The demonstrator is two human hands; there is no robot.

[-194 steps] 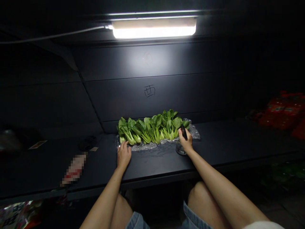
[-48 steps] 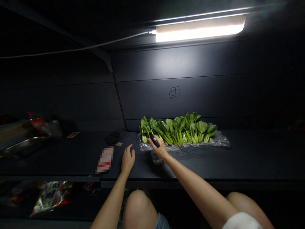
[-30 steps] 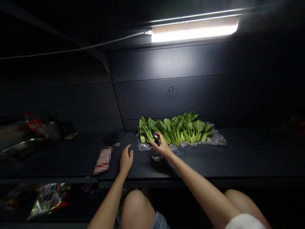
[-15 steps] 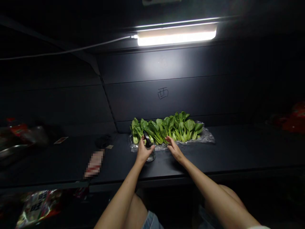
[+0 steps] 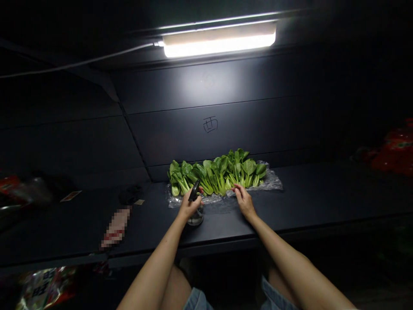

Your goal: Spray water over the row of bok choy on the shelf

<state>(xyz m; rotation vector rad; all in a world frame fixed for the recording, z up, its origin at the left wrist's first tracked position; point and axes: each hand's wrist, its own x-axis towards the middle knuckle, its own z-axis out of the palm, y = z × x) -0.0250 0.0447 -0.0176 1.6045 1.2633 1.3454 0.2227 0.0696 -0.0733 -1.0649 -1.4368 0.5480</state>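
My left hand (image 5: pixel 189 206) is wrapped round a spray bottle (image 5: pixel 195 220) with a black trigger head and a clear body. The bottle stands over the front part of the shelf, before the left end of a row of leafy green bok choy (image 5: pixel 209 178). The greens lie side by side on a crumpled clear plastic sheet (image 5: pixel 272 181), leaves toward the back panel. My right hand (image 5: pixel 245 204) is open and holds nothing, its fingers loosely bent close to the stalks. Whether the fingertips touch a stalk I cannot tell.
A lit tube lamp (image 5: pixel 221 43) with a white cable (image 5: pixel 97 58) hangs above the dark shelf (image 5: pixel 306 198). To the left lie a blurred-out packet (image 5: pixel 116 228) and a small card (image 5: pixel 71 196). Red packages (image 5: pixel 398 148) sit far right; snack bags (image 5: pixel 43 288) are below left.
The view has shifted a little to the right. My left hand has turned the bottle, so its black head now points up. The right hand's fingers have curled in slightly beside the greens.
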